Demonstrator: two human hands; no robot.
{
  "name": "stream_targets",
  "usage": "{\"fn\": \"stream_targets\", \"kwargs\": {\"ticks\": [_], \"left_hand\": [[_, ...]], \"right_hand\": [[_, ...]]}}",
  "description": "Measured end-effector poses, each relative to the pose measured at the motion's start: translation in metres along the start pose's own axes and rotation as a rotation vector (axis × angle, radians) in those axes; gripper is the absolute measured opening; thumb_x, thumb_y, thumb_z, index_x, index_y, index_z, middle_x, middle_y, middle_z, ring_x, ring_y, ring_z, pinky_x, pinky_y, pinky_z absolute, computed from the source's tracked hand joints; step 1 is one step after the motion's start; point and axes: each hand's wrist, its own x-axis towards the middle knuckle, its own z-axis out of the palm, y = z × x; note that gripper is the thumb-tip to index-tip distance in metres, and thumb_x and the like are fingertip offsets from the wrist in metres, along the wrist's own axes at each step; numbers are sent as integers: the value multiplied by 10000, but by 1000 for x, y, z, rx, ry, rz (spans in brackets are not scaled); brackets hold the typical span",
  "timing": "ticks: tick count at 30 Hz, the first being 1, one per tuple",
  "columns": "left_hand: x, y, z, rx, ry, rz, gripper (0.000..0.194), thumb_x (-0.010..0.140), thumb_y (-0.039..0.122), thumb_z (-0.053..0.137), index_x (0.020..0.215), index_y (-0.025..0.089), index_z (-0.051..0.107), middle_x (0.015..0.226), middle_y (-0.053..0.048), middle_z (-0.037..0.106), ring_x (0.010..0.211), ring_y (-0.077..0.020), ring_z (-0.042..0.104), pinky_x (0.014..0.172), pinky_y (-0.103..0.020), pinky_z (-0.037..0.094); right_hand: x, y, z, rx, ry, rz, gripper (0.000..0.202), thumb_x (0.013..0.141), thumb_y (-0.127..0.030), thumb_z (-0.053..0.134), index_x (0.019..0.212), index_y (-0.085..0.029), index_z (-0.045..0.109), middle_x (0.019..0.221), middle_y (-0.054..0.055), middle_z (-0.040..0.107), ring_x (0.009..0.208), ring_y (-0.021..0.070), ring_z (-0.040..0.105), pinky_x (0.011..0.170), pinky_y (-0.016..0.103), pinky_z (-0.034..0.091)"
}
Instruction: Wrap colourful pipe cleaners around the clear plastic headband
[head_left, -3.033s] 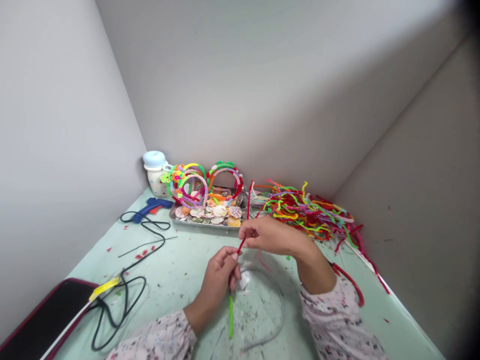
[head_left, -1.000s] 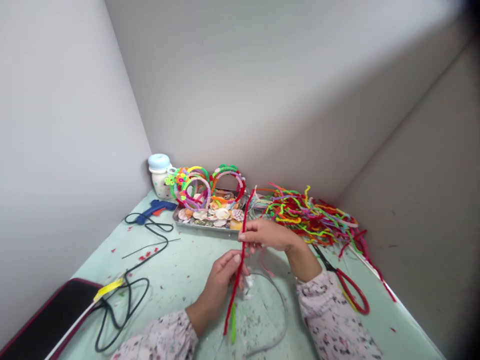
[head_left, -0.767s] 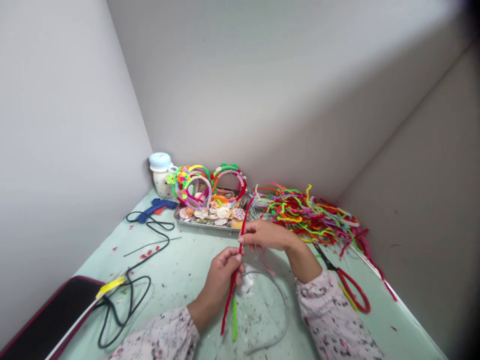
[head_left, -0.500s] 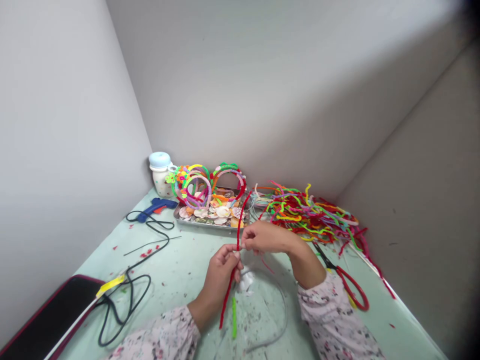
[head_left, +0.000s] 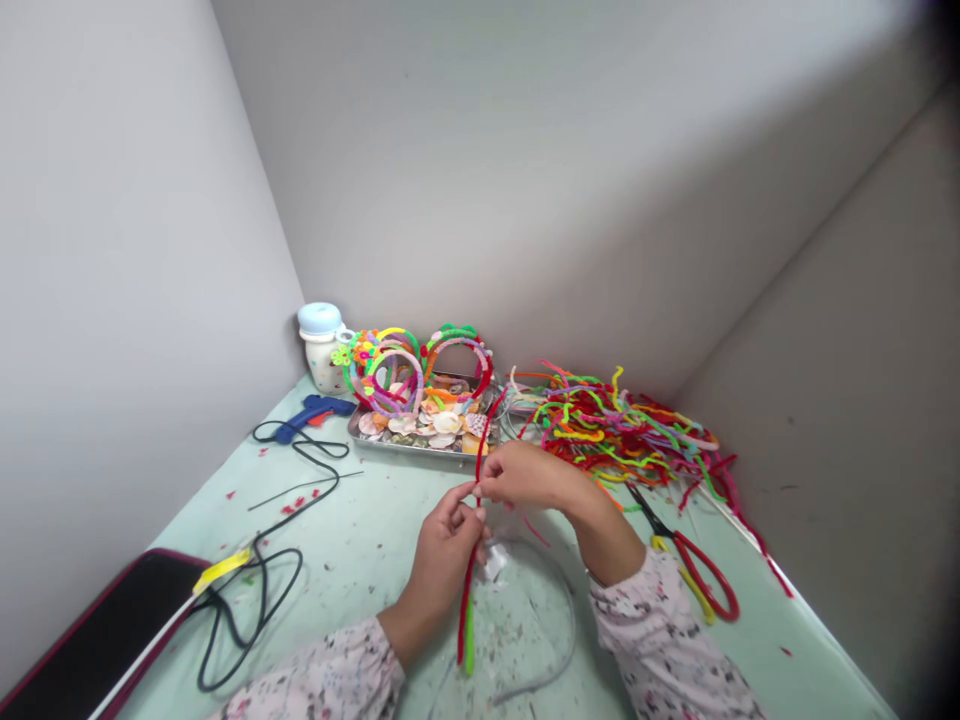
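Observation:
A long red pipe cleaner [head_left: 466, 610] runs upright between my hands, its upper end bent slightly to the right. My left hand [head_left: 448, 545] pinches it near the middle. Just above, my right hand [head_left: 517, 475] has its fingertips closed on the same pipe cleaner. A short green pipe cleaner [head_left: 470, 640] lies directly behind the lower red end. Beneath my hands on the table are a curved grey wire [head_left: 571, 610] and a small white scrap [head_left: 495, 562]. What exactly sits between the fingertips is partly hidden.
Behind my hands stands a metal tray [head_left: 420, 452] of shells with colourful headbands [head_left: 397, 375]. To the right are a pipe cleaner pile [head_left: 622, 430] and red-handled scissors [head_left: 705, 575]. On the left lie a blue glue gun [head_left: 311, 415], its black cord [head_left: 300, 560] and a dark tablet [head_left: 97, 620]; a lidded jar [head_left: 322, 345] stands behind.
My right fingers have shifted slightly left and onto the red pipe cleaner, just above my left hand. The lower red end has swung right, over the green piece.

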Motion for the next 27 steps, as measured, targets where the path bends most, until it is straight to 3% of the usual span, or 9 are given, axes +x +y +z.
{"fn": "stream_targets", "kwargs": {"ticks": [7,21,27], "left_hand": [[-1,1,-1,3,-15,-1,466,801,390,561,1197,152,502,620,26,561,440,-69,462,462,-187,369],[0,3,1,15,-2,-2,464,782,388,574,1182,158,520,594,37,551,436,-75,466,464,-192,369],[-1,4,0,19,-7,-8,450,796,387,562,1179,155,517,608,28,559,442,-73,463,469,-190,369]], "right_hand": [[1,2,1,-17,14,-9,230,699,-201,472,726,-147,693,602,33,670,526,110,557,452,173,330],[1,0,2,-36,-9,-13,184,679,-199,498,658,-152,674,562,16,635,513,108,534,457,183,325],[-1,8,-1,-1,4,-44,198,698,-206,486,721,-156,676,590,13,643,526,109,552,460,175,336]]}}
